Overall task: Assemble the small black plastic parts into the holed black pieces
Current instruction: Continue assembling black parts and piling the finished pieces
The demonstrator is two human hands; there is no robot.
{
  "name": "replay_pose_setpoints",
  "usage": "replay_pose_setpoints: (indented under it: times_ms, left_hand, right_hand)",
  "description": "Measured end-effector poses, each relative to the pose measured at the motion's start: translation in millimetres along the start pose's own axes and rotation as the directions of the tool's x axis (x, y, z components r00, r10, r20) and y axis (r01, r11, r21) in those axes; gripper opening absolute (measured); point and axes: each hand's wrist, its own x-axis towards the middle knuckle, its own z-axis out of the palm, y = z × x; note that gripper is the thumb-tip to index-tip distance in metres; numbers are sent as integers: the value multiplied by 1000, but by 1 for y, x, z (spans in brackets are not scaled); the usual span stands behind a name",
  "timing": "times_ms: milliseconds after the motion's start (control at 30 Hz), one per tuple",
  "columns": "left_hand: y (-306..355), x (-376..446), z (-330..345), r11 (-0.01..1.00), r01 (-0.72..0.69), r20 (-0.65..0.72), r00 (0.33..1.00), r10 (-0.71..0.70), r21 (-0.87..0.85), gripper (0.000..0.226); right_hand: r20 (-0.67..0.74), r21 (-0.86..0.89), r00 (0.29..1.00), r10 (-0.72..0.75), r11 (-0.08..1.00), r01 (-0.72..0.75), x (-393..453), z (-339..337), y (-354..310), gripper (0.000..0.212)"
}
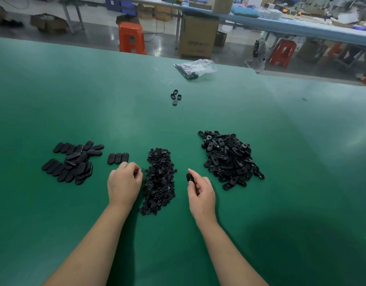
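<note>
- Right hand [201,193]: thumb and fingers pinch one smooth black oval piece [190,177], held between the two near piles
- Left hand [124,181]: fingers curled; contents cannot be told
- Centre pile [159,182]: small, knobbly black parts
- Right pile [229,157]: glossy holed ovals
- Left group [74,162]: plain-faced ovals, plus a row of three [118,158]
- Far: four ovals [175,97], one clear crinkled bag [195,68]
- Mat [54,100]: matte green

On the table [281,112] before us, the small parts [159,180] lie between our hands, finished pieces [74,162] to the left, holed pieces [229,159] to the right; behind them a few loose pieces [175,97], then a bag [196,68].
</note>
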Motion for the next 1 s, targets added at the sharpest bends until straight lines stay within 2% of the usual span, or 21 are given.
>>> replay_pose_setpoints:
  times_ms: [167,300,400,567,733,833,1000]
  left_hand:
    - [-1,-1,2,998,-54,6,999,54,14,9]
    - [-2,-1,1,997,-71,-19,997,72,13,9]
    - [-1,-1,1,994,-103,-31,994,104,24,9]
    - [-5,0,3,997,-14,6,1000,15,-79,9]
    - [-8,1,6,997,9,38,999,-6,-77,23]
    - [-10,1,8,999,26,75,997,-24,-31,22]
    - [-10,1,8,997,47,67,997,-43,-64,16]
  right_hand:
    - [14,-24,1000,6,1000,-5,0,-1,-2,40]
    - [-23,-1,997,79,997,-79,-1,1,-4,18]
    - [-34,-8,996,78,997,-79,-2,1,-5,14]
    - [-43,-32,999,30,999,-31,-1,0,-5,19]
    - [-13,-41,999,40,998,-41,1,0,-2,30]
    - [-30,-41,998,53,998,-54,1,1,-1,28]
    - [-59,29,995,81,996,-80,1,1,2,19]
